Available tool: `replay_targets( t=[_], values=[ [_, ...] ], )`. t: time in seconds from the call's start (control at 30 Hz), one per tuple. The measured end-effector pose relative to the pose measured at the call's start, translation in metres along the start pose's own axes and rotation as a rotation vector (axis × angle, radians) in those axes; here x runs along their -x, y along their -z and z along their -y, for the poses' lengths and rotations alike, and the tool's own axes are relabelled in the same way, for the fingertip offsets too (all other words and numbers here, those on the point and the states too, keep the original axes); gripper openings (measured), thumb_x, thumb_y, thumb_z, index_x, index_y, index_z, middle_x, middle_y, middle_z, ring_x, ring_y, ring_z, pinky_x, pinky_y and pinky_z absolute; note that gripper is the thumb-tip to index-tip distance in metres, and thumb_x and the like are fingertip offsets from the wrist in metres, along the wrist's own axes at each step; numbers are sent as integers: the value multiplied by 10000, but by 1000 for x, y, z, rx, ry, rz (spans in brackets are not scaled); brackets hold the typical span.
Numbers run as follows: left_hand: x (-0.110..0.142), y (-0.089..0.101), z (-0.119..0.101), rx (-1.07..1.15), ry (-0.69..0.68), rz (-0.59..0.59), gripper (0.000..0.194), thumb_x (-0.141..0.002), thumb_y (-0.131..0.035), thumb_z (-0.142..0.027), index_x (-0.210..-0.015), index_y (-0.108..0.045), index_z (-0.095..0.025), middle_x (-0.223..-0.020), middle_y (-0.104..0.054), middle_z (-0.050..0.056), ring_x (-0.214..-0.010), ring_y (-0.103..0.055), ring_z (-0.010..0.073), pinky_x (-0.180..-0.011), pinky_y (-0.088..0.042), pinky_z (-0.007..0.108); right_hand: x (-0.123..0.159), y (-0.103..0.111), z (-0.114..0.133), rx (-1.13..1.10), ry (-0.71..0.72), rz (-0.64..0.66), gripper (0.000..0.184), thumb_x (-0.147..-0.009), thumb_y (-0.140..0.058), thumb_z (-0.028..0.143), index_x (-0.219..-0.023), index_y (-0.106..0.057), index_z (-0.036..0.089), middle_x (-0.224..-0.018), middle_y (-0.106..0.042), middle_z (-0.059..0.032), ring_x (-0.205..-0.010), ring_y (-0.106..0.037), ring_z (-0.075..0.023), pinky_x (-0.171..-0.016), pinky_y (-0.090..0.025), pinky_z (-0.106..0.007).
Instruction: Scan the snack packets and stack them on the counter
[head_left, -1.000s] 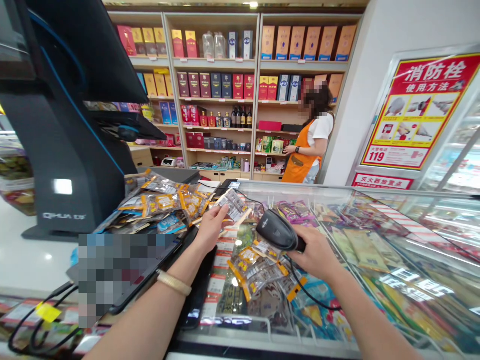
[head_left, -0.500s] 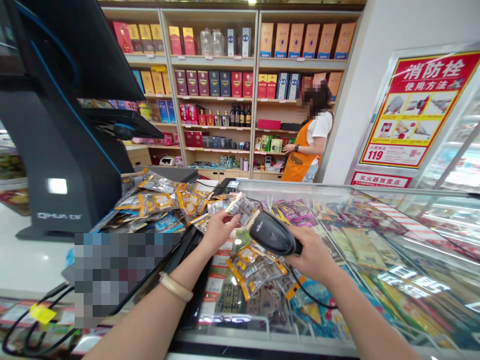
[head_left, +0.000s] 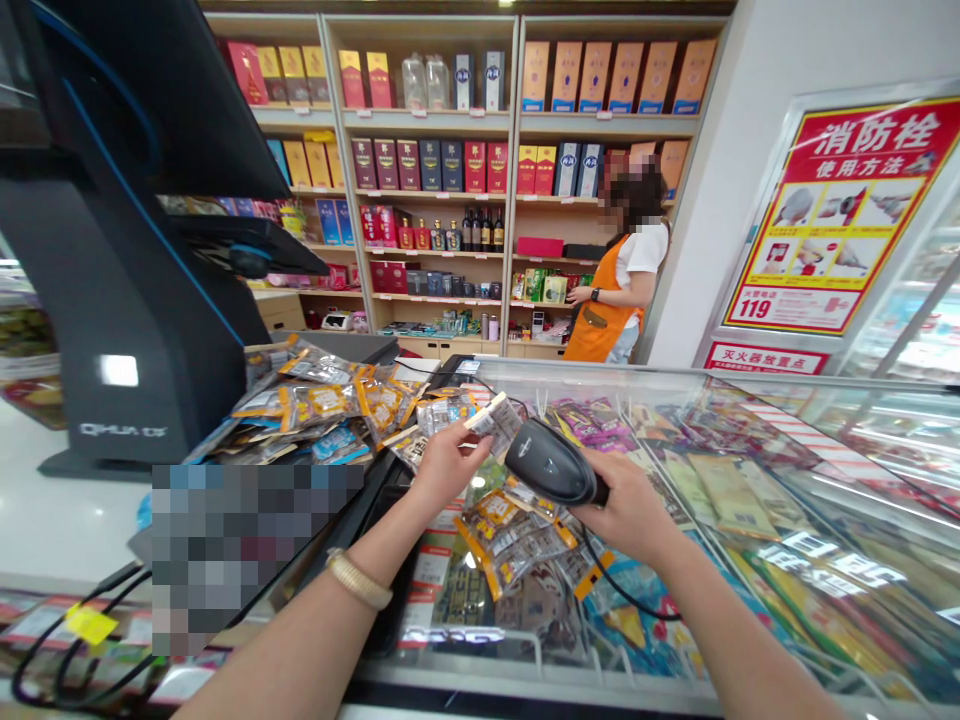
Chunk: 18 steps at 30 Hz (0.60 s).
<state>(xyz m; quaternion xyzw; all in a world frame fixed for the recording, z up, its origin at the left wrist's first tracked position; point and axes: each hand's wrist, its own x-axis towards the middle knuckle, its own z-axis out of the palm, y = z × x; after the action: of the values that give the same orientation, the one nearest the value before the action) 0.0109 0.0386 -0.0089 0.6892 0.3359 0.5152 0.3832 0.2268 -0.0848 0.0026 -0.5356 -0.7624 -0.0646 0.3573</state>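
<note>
My left hand [head_left: 452, 462] pinches a small snack packet [head_left: 496, 422] by its near edge, above the glass counter. Wrapped round the handle of a black barcode scanner [head_left: 553, 465] is my right hand [head_left: 628, 505]. The scanner's head points left, close to the packet and apart from my left fingers. Below both hands, several orange-edged snack packets [head_left: 514, 540] lie on the glass top. A larger heap of orange and blue snack packets [head_left: 322, 400] sits left of my left hand.
A dark checkout terminal [head_left: 142, 300] stands at left, with cables [head_left: 52, 650] near the front edge. Packaged snacks [head_left: 731, 495] show through the glass display counter [head_left: 675, 375]. Behind it, a person in an orange apron [head_left: 607, 300] stands beside shelves of boxes [head_left: 427, 165].
The packet in my left hand has tilted and shifted slightly right. My right hand and the scanner have moved slightly right in view; both grips are unchanged.
</note>
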Motion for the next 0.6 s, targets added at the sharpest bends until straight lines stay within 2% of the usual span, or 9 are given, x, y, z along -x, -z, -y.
replay_targets(
  t=[0.13,0.2,0.23,0.3,0.37,0.43,0.5,0.6],
  values=[
    [5,-7,3,200,226,93,311,-696,-757,-329,-930,-621,-176,-662,-664,-7,-602,-654,168,-632,-556,304,2,0,-10,34,-11,-110,204,-738,-576,268,-916,-651,203,-852,-716,-56,-746,-618,-200,-700,-432,-297],
    [8,-11,6,175,326,191,421,-715,-749,-331,-1065,-578,-172,-649,-646,-23,-593,-655,168,-632,-559,324,2,1,-15,41,-20,-169,185,-741,-570,281,-892,-644,201,-834,-711,-54,-738,-614,-203,-689,-437,-299],
    [9,-12,7,97,343,250,442,-733,-733,-323,-1113,-572,-164,-653,-644,-20,-600,-656,174,-643,-560,338,2,1,-17,42,-23,-193,177,-746,-569,289,-882,-640,200,-824,-708,-53,-730,-613,-204,-679,-439,-298],
    [11,-13,8,-168,265,332,429,-776,-682,-314,-1163,-601,-146,-732,-667,24,-688,-673,204,-723,-555,379,2,1,-19,47,-27,-226,168,-758,-571,309,-868,-635,199,-812,-705,-53,-716,-611,-205,-667,-440,-297],
    [12,-12,6,-452,94,352,409,-819,-623,-325,-1190,-641,-153,-899,-684,82,-855,-670,237,-847,-521,405,2,2,-20,56,-22,-239,174,-763,-577,321,-873,-635,200,-814,-706,-54,-714,-613,-207,-665,-440,-299],
    [11,-8,3,-630,-44,352,404,-868,-552,-336,-1235,-642,-191,-1036,-659,101,-985,-637,241,-931,-479,392,2,1,-21,65,-21,-239,173,-763,-581,323,-873,-634,201,-806,-704,-52,-709,-613,-207,-661,-438,-299],
    [9,-1,-1,-719,-90,361,407,-901,-489,-303,-1278,-617,-221,-1084,-638,97,-1032,-615,223,-961,-458,362,3,0,-21,74,-24,-237,163,-763,-580,323,-862,-631,204,-792,-699,-49,-701,-609,-206,-655,-436,-299],
    [4,12,-6,-926,-44,294,450,-872,-507,-238,-1315,-581,-208,-1142,-618,118,-1090,-588,242,-992,-428,363,3,-1,-22,81,-25,-232,164,-767,-575,322,-863,-632,202,-808,-702,-54,-713,-613,-208,-664,-441,-303]
  ],
)
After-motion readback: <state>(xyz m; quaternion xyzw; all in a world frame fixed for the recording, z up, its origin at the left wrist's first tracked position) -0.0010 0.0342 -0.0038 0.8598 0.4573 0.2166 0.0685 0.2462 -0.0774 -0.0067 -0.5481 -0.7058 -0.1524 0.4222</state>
